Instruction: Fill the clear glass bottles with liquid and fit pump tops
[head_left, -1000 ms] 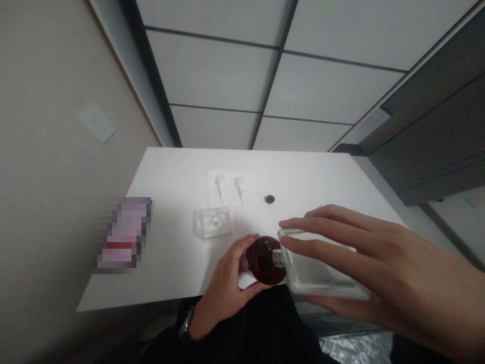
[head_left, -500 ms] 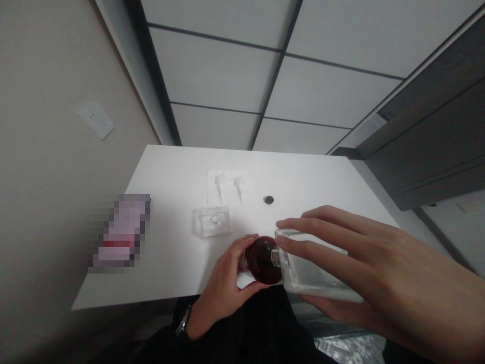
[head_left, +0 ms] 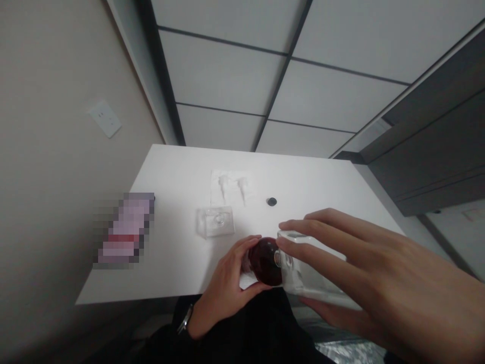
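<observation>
My left hand (head_left: 222, 283) is wrapped round a round dark-red bottle (head_left: 267, 262) near the table's front edge. My right hand (head_left: 379, 268) grips a clear, square-sided bottle (head_left: 308, 278) lying on its side, its fingers over the top and the thumb beneath. The clear bottle's near end meets the neck of the red one; whether the mouths touch or any liquid passes cannot be made out. A small dark round cap (head_left: 272, 201) lies on the table beyond the hands.
On the white table (head_left: 178, 177) stands another clear square container (head_left: 227, 230) with a round neck. Behind it, two white nozzle-like pieces (head_left: 223, 186) lie on a clear sheet. A blurred-out pink item (head_left: 131, 217) is at the left, near a wall with an outlet (head_left: 106, 119).
The whole view has shifted slightly, so the table things appear a little further right. Both hands keep their grips, with the two bottles still end to end.
</observation>
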Motion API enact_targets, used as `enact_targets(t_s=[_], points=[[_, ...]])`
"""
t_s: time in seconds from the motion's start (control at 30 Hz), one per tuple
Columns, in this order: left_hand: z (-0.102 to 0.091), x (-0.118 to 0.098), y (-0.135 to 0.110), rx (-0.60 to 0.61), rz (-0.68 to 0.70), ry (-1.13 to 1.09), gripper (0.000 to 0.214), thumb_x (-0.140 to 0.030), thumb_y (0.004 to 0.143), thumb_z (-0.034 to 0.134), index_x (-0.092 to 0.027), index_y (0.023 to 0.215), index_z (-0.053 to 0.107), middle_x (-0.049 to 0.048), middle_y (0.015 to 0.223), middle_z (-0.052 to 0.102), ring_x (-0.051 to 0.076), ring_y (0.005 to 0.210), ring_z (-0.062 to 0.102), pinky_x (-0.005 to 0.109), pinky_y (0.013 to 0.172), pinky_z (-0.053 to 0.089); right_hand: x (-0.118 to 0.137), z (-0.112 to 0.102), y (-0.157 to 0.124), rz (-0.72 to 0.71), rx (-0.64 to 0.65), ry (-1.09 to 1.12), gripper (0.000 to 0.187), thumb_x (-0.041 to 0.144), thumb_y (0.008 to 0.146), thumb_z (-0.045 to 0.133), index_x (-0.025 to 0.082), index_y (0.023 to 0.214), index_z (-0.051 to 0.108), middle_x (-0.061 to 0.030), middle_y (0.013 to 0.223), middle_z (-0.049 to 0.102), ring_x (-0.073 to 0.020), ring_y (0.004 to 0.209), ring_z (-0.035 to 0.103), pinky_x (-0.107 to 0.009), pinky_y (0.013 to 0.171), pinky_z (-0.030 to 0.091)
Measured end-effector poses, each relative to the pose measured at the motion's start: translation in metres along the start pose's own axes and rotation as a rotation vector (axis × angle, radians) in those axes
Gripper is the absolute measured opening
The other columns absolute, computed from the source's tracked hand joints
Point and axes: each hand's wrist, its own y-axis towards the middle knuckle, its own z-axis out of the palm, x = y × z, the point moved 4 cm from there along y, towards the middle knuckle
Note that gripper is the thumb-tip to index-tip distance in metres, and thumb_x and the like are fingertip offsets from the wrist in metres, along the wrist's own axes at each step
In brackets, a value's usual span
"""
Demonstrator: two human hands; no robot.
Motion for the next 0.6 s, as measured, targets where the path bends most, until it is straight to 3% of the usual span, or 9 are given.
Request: enact_targets(t_s=[0.37, 0.6], points=[[0.000, 0.000, 0.002, -0.006, -0.013, -0.025, 0.073, -0.034, 0.090, 0.084, -0.031, 0.153, 0.047, 0.0121, 0.155, 0.059, 0.034, 0.142, 0.058, 0.058, 0.122, 0.046, 0.005, -0.004, 0.013, -0.004, 0.003, -0.019, 0.020, 0.019, 0.090, 0.073, 0.018, 0.110, 0.075, -0.0088, 0.104, 0.081, -0.0279, 0.088, 0.075, -0.043, 0.075, 0.064], [0.001, 0.001, 0.004, -0.001, 0.000, -0.056, 0.071, -0.036, 0.090, 0.083, -0.031, 0.151, 0.048, 0.0120, 0.153, 0.060, 0.034, 0.140, 0.060, 0.058, 0.120, 0.047, 0.007, -0.004, 0.015, -0.013, 0.031, -0.028, 0.021, 0.021, 0.091, 0.071, 0.019, 0.111, 0.076, -0.0084, 0.104, 0.081, -0.0277, 0.088, 0.075, -0.042, 0.073, 0.063]])
